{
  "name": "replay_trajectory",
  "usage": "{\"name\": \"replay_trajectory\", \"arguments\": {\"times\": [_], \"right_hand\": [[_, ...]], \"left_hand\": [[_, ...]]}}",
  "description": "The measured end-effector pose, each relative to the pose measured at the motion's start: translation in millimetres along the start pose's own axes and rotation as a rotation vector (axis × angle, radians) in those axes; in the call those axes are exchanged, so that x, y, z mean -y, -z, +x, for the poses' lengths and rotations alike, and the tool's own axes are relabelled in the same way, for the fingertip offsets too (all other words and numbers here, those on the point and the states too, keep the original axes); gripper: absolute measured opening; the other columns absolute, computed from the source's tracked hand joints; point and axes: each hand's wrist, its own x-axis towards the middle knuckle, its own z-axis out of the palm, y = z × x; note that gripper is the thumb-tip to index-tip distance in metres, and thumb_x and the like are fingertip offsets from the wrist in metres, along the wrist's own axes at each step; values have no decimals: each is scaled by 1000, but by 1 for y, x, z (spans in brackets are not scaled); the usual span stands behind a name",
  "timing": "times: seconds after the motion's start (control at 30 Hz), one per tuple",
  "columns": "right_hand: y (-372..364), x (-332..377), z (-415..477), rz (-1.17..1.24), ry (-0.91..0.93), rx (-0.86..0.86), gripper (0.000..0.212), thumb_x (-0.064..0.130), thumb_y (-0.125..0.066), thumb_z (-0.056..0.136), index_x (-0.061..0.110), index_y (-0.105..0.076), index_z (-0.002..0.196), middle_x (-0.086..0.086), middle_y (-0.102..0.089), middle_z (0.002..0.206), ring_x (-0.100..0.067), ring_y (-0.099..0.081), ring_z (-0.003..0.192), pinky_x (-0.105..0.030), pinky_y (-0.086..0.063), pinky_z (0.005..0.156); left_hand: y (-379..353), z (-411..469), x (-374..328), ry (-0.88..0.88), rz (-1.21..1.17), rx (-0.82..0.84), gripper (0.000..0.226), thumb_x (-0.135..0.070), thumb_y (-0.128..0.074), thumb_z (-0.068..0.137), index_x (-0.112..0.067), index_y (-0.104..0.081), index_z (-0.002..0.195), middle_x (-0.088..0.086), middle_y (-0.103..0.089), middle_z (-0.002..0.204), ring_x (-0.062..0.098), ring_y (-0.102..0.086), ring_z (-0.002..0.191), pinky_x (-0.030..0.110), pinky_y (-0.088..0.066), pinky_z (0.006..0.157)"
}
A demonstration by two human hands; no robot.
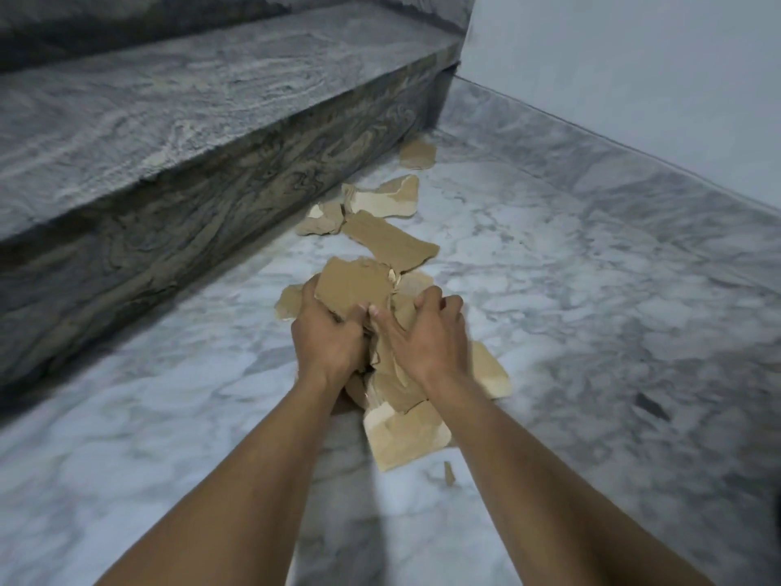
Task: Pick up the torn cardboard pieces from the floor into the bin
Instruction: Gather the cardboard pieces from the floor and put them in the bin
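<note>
Several torn brown cardboard pieces lie in a line on the marble floor [591,310], from beside the step towards me. My left hand [327,332] grips a bunch of cardboard pieces [353,285], with one flat piece standing up above its fingers. My right hand [422,336] lies on the same bunch from the right, fingers curled over the pieces. A large piece [403,437] lies on the floor below my wrists. More pieces lie further away, one long [389,243], one pale [384,198] and one by the step [417,154]. No bin is in view.
A grey stone step [190,133] runs along the left, its riser right beside the cardboard. A pale wall [634,69] closes off the right and back. A tiny cardboard scrap [449,473] lies near my right forearm. A dark mark [653,406] shows on the floor at right.
</note>
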Motion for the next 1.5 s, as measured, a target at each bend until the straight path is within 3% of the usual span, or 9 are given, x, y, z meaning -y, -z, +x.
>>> {"name": "replay_trajectory", "arguments": {"times": [0.1,0.2,0.3,0.43,0.67,0.9,1.1,1.33,1.5], "right_hand": [[2,-10,-6,-167,76,-36,81,86,-44,81,20,-46,129,-9,-50,128,-30,-48,118,-41,-39,98],[13,-18,-7,-168,127,20,86,88,-37,80,28,-44,141,-3,-48,141,-27,-40,130,-46,-29,107],[29,-31,-17,-126,-53,-24,81,81,-27,90,28,-38,150,-6,-34,156,-30,-24,145,-55,-15,116],[30,-39,-50,-227,-448,63,81,71,-30,94,16,-26,153,-18,-28,149,-38,-27,134,-52,-23,108],[5,6,-34,140,-343,34,64,52,-31,103,2,-46,140,-25,-42,142,-39,-36,129,-45,-27,109],[-4,8,-47,99,-213,-59,44,44,-47,101,8,-47,126,-17,-44,135,-36,-37,126,-45,-32,101],[9,-2,-63,266,-175,-85,32,49,-39,104,20,-31,114,-8,-69,101,-36,-64,90,-38,-43,66],[74,-31,-87,400,-129,-151,44,59,-43,100,39,-57,137,9,-67,131,-18,-61,121,-39,-49,99],[161,-44,-98,376,-96,-277,40,55,-45,101,39,-66,131,12,-68,129,-16,-62,117,-33,-52,92]], "left_hand": [[14,2,2,-109,331,-58,100,-50,-81,73,-28,-28,154,-3,-59,122,28,-51,122,39,-43,95],[29,15,8,-77,656,1,114,-73,-75,65,-31,-20,156,9,-33,157,35,-26,144,53,-25,114],[33,27,-2,75,789,201,104,-78,-70,66,-29,-34,150,11,-29,157,40,-24,142,56,-27,112],[28,33,-19,184,836,363,86,-75,-74,50,-25,-55,117,10,-41,134,38,-33,128,48,-34,94],[27,19,-14,222,519,484,61,-50,-69,27,-13,-67,76,7,-72,84,31,-68,98,36,-55,85],[40,2,-13,223,250,474,26,-22,-47,83,-17,-56,106,8,-65,109,28,-61,102,44,-51,93],[37,-30,-14,228,-12,441,25,-15,-59,96,-23,-51,118,11,-63,100,20,-57,75,29,-42,62],[18,-69,-64,105,-139,509,60,-12,-63,96,-36,-44,149,6,-56,125,21,-58,110,29,-47,86],[-6,-102,-135,32,-169,569,59,-12,-64,95,-37,-47,146,-9,-59,110,14,-60,100,37,-51,95]]}}
